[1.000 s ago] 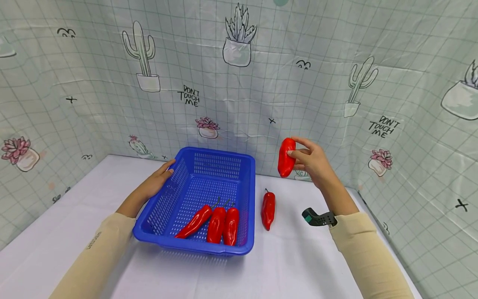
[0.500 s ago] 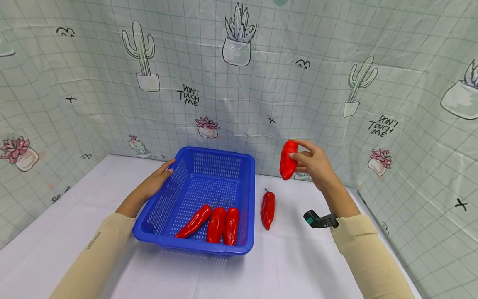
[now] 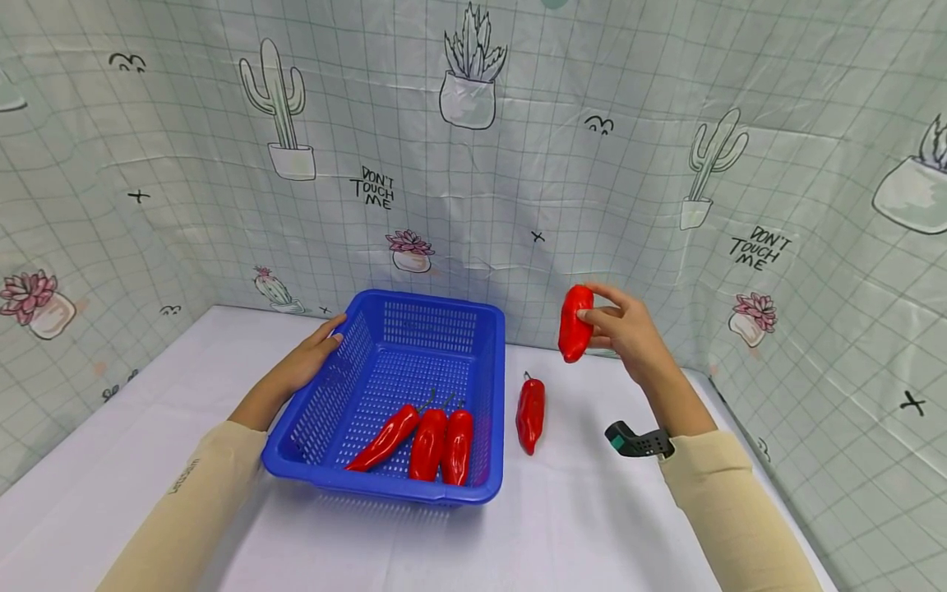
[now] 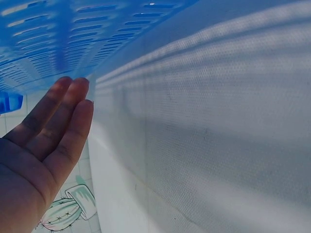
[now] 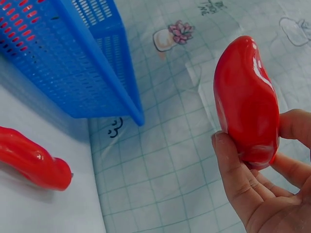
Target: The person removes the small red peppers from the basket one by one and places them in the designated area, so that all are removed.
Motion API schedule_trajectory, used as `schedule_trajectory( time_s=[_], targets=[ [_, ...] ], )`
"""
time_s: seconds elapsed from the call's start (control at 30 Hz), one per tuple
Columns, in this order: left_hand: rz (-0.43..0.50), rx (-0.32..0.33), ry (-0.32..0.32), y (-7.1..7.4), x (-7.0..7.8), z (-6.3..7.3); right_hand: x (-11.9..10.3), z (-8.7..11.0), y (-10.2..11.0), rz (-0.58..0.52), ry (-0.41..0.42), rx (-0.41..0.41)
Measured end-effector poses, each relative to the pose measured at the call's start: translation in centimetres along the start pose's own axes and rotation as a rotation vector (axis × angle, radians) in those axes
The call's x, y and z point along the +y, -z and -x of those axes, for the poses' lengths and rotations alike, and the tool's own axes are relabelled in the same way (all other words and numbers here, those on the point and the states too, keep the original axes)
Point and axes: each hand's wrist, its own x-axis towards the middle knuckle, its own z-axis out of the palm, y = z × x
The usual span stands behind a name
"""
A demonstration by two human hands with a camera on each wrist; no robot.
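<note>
My right hand (image 3: 625, 329) pinches a glossy red pepper (image 3: 575, 325) between thumb and fingers, holding it upright above the table. In the right wrist view this pepper (image 5: 247, 102) stands clear of the basket. A blue plastic basket (image 3: 385, 492) with slotted walls sits left of centre, with three red peppers (image 3: 427, 444) near its front right corner. My left hand (image 3: 307, 362) rests against the basket's left rim; the left wrist view shows nearly straight fingers (image 4: 73, 126) at the outer wall. Another red pepper (image 3: 530, 415) lies on the table just right of the basket.
White cloth covers the table (image 3: 577, 526). Close behind the basket rises a grid-patterned curtain (image 3: 518, 164) printed with cacti, which also closes off both sides. A black wristband (image 3: 639, 441) sits on the right wrist.
My right hand has moved slightly down and to the right with the pepper in it. The left hand, the basket and the other peppers have stayed in place.
</note>
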Motion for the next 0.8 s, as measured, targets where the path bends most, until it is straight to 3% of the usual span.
schedule_trajectory(
  time_s=[0.8],
  targets=[
    [0.015, -0.012, -0.015, 0.1, -0.3, -0.1, 1.9, 0.5, 0.1, 0.006, -0.056, 0.011]
  ],
)
